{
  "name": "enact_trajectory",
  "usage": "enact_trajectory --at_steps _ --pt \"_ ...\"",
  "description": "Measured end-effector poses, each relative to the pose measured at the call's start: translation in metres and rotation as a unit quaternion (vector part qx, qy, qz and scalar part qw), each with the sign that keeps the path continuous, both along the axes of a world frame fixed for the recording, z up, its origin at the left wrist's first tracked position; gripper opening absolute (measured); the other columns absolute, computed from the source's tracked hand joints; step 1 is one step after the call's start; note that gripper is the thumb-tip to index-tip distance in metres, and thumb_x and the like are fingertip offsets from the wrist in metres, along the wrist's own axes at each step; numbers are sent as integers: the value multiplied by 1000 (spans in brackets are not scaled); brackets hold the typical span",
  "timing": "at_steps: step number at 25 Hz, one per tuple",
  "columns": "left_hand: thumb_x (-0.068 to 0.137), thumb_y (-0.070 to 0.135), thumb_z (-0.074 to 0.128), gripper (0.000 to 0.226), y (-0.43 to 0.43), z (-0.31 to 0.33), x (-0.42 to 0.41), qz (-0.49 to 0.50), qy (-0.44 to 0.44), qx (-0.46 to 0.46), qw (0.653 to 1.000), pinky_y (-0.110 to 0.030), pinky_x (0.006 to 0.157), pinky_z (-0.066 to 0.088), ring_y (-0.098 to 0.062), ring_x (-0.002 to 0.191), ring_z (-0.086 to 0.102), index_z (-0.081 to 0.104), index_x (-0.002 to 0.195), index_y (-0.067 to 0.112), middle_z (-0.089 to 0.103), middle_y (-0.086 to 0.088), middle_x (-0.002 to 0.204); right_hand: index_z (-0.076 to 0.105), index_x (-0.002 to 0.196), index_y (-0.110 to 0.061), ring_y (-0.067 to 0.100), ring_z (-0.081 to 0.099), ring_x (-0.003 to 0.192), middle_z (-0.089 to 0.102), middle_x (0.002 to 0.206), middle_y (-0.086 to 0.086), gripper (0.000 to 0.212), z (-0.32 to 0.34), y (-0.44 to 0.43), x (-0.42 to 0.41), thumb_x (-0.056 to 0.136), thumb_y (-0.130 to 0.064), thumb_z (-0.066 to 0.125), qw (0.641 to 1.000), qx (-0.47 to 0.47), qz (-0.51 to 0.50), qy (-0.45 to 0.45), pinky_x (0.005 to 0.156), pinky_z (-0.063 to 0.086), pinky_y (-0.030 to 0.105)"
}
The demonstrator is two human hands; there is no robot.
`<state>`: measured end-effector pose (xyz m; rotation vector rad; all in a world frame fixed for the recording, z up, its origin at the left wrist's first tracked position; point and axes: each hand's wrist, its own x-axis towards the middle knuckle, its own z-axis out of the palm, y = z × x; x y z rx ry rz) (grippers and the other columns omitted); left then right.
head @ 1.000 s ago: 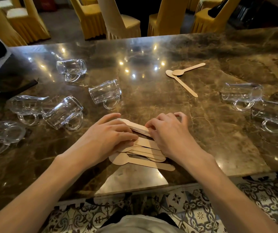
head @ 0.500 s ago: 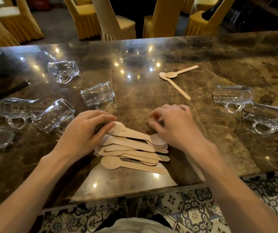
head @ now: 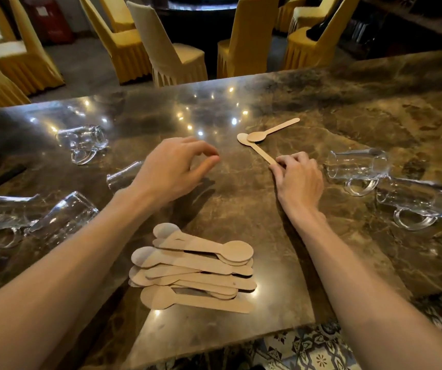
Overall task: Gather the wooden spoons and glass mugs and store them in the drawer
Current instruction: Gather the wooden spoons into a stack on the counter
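The right hand point(head: 298, 177) rests on the marble surface point(head: 241, 209) with its fingers point(head: 281, 164) curled closed on the handle end of a spoon point(head: 258, 150). That spoon lies flat, its bowl pointing away from the person. A second spoon point(head: 270, 130) lies with its bowl overlapping the first one's bowl and its handle angled off to the right.

The left hand point(head: 174, 166) hovers above the surface, left of the two spoons and apart from them — fingers loosely open, thumb and forefinger curved toward each other with nothing between them.

A spoon stack point(head: 193, 268) lies near the front edge, between the forearms, touched by neither hand.

Glass mugs lie on their sides: two right mugs point(head: 390, 182) just beside the right hand, left mugs point(head: 27, 217) near the left forearm, one far mug point(head: 83, 141) further back, and one mug point(head: 121, 177) partly hidden behind the left wrist.
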<state>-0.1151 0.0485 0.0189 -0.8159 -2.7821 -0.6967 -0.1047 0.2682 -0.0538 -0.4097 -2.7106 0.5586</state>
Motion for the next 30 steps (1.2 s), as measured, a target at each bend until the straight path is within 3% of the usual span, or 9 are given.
enact_trajectory --at_steps 4,7,11,16,24,30 --pt "91 41 53 30 42 -3 -48 34 -12 -3 999 -20 75 39 -8 91 55 65 111 21 63 3 106 66 110 -19 25 50 99 59 108 4 27 -5 2 -2 95 -34 50 1000 5 5 3 80 38 36" --pt "90 45 54 31 74 -18 -79 69 -36 1 997 -27 78 47 -13 91 57 64 109 23 63 1 109 66 110 -17 25 51 99 59 107 5 27 -4 2 -3 96 -33 48 1000 13 11 0 81 40 37" --pt "88 53 53 42 105 -40 -113 82 -38 -71 993 -31 83 48 -17 99 60 62 116 23 62 0 118 64 112 -16 24 52 99 60 106 5 28 -5 2 -4 97 -31 46 999 26 20 -8 81 43 37" --pt "86 55 55 45 128 -50 -133 59 -9 -106 993 -28 77 46 -13 85 58 64 116 22 65 0 110 64 110 -15 24 53 95 61 104 6 26 -7 3 -7 97 -29 47 999 36 22 -4 77 41 36" --pt "91 32 55 17 142 -49 -135 49 21 -138 989 -37 86 48 -13 77 53 65 97 19 65 0 93 62 110 -14 24 53 95 60 105 6 27 -10 4 -9 98 -30 45 999 46 25 -13 76 40 34" --pt "91 32 58 21 132 -38 -125 31 50 -85 995 -34 90 47 -8 77 52 67 103 17 67 -1 95 61 113 -15 20 52 96 59 107 5 27 -9 3 -8 98 -30 44 998 41 37 -8 78 43 33"
